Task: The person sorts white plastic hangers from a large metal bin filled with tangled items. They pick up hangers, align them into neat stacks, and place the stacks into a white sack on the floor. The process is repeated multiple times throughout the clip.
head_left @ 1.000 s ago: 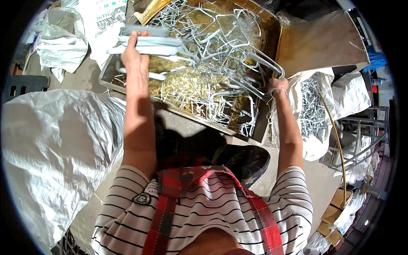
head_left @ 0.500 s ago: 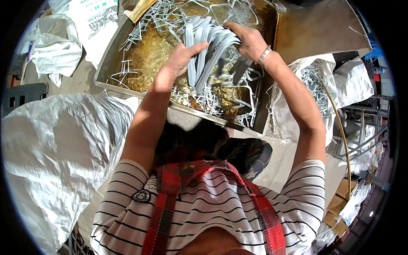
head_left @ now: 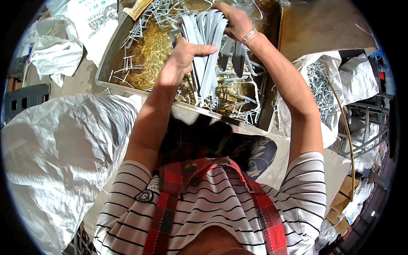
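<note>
A bundle of long, flat, pale grey strips (head_left: 208, 68), bent over at the top, is held up over a metal tank (head_left: 112, 59) of clear yellowish liquid. My left hand (head_left: 185, 56) is closed around the bundle's left side, its thumb across the front. At the upper right, my right hand (head_left: 236, 22) grips the bent top, its fingertips partly hidden behind the strips. Darker, shaded strip ends (head_left: 239, 61) hang below my right hand. Loose thin bent pieces (head_left: 240, 91) lie in the tank's near part, under and beside the bundle.
More thin pieces (head_left: 163, 15) crowd the tank's far left. A large white sack (head_left: 63, 157) bulges at the left; another open sack (head_left: 57, 46) stands behind. To the right are a brownish panel (head_left: 325, 27), a bag of grey pieces (head_left: 319, 85) and a long thin rod (head_left: 346, 127).
My right hand has moved up and slightly left with the bundle's top. The strips now hang straighter and closer together, and my left thumb reaches farther across them.
</note>
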The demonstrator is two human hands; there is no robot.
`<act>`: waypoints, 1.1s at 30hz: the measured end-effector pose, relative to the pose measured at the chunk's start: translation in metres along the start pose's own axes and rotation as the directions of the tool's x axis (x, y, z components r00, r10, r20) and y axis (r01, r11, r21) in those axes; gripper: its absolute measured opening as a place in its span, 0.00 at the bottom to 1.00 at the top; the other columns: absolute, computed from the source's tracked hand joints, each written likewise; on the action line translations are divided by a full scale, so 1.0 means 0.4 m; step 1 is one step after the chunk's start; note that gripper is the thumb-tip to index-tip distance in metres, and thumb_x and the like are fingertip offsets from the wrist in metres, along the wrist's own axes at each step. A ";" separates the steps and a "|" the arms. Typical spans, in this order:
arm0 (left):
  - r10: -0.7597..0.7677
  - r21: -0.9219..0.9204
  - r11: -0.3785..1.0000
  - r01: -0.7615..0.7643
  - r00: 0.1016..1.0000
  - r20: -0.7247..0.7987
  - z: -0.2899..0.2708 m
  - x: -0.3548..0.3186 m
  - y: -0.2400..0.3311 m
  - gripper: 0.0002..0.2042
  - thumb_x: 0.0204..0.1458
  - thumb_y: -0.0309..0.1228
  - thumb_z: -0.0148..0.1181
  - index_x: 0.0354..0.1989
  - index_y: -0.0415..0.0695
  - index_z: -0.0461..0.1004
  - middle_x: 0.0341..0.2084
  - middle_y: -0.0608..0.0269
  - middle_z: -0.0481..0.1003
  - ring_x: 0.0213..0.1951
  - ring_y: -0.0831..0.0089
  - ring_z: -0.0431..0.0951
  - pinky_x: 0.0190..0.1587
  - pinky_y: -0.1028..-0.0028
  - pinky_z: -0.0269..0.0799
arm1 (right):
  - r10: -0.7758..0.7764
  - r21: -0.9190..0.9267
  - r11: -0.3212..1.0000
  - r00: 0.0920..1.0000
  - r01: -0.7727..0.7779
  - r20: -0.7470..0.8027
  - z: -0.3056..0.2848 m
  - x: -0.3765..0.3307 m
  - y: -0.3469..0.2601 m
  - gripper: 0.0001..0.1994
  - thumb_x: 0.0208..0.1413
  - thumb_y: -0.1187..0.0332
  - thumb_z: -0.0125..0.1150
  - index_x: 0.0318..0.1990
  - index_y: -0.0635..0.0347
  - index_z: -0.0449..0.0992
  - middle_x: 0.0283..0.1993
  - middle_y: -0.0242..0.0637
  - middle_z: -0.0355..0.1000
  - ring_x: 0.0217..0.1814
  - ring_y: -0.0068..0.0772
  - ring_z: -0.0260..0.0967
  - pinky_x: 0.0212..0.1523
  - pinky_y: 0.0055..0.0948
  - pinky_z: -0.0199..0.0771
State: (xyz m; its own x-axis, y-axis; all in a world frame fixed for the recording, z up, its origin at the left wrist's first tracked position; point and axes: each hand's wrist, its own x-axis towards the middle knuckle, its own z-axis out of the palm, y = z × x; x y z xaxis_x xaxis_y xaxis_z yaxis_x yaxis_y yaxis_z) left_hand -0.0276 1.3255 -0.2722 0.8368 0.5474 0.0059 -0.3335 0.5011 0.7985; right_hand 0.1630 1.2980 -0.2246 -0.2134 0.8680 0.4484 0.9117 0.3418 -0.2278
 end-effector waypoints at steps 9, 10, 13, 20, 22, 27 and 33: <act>0.078 -0.213 0.961 -0.176 0.912 -0.402 -0.077 0.000 0.069 0.12 0.45 0.26 0.59 0.36 0.34 0.69 0.25 0.54 0.73 0.26 0.64 0.76 0.31 0.67 0.77 | 0.787 0.090 0.607 0.613 -0.790 0.067 0.058 -0.136 -0.015 0.46 0.33 0.42 0.67 0.43 0.84 0.60 0.37 0.62 0.68 0.41 0.47 0.69 0.35 0.31 0.73; 0.115 -0.235 0.949 -0.211 0.924 -0.364 -0.135 0.002 0.055 0.10 0.45 0.26 0.59 0.34 0.34 0.69 0.25 0.54 0.73 0.26 0.62 0.76 0.34 0.65 0.77 | 0.834 0.143 0.371 0.397 -0.917 0.384 0.052 -0.132 -0.103 0.55 0.31 0.40 0.66 0.56 0.83 0.50 0.54 0.70 0.54 0.60 0.55 0.54 0.58 0.37 0.58; 0.127 -0.440 0.874 -0.207 0.970 -0.206 -0.174 -0.001 0.054 0.10 0.45 0.27 0.60 0.33 0.34 0.70 0.26 0.56 0.72 0.28 0.64 0.75 0.36 0.64 0.75 | 0.666 0.207 0.144 0.249 -0.968 0.703 0.178 -0.214 -0.121 0.52 0.36 0.39 0.62 0.59 0.74 0.49 0.59 0.62 0.51 0.62 0.53 0.51 0.59 0.41 0.54; 0.282 -0.608 0.746 -0.271 0.956 -0.080 -0.176 -0.020 0.065 0.14 0.43 0.24 0.61 0.38 0.40 0.65 0.23 0.69 0.62 0.26 0.76 0.61 0.33 0.74 0.58 | 0.230 0.387 -0.486 0.312 -0.784 0.922 0.241 -0.195 -0.158 0.17 0.40 0.63 0.50 0.40 0.61 0.66 0.29 0.42 0.71 0.26 0.34 0.72 0.18 0.25 0.68; 0.352 -0.631 0.732 -0.255 0.936 0.031 -0.182 -0.029 0.072 0.14 0.43 0.24 0.61 0.38 0.40 0.65 0.22 0.70 0.61 0.26 0.77 0.60 0.33 0.75 0.57 | 0.329 0.448 -0.543 0.310 -0.710 0.892 0.245 -0.190 -0.194 0.17 0.39 0.65 0.50 0.37 0.66 0.68 0.27 0.46 0.73 0.18 0.32 0.70 0.12 0.24 0.67; 0.275 -0.512 0.776 -0.367 0.929 -0.250 -0.202 -0.004 0.067 0.13 0.47 0.27 0.58 0.39 0.38 0.65 0.25 0.66 0.63 0.29 0.72 0.63 0.35 0.72 0.62 | 0.625 0.213 0.419 0.451 -0.883 0.637 0.210 -0.227 -0.167 0.11 0.45 0.65 0.56 0.28 0.67 0.73 0.17 0.39 0.69 0.15 0.33 0.68 0.15 0.29 0.67; 0.081 -0.394 0.833 -0.387 0.791 -0.606 -0.343 -0.014 0.104 0.20 0.47 0.31 0.58 0.47 0.37 0.64 0.38 0.52 0.70 0.44 0.56 0.70 0.51 0.53 0.63 | -0.020 -0.178 0.981 0.959 0.073 0.282 -0.062 -0.313 -0.191 0.04 0.42 0.72 0.53 0.27 0.54 0.66 0.19 0.37 0.66 0.21 0.41 0.67 0.20 0.35 0.69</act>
State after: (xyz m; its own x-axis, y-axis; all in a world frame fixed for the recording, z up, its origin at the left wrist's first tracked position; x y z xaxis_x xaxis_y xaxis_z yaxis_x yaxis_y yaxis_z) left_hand -0.1058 1.4352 -0.3214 0.3724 0.8798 -0.2954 -0.7731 0.4701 0.4258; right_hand 0.1285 1.1543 -0.2420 -0.3220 0.9272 0.1914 0.9416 0.3347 -0.0372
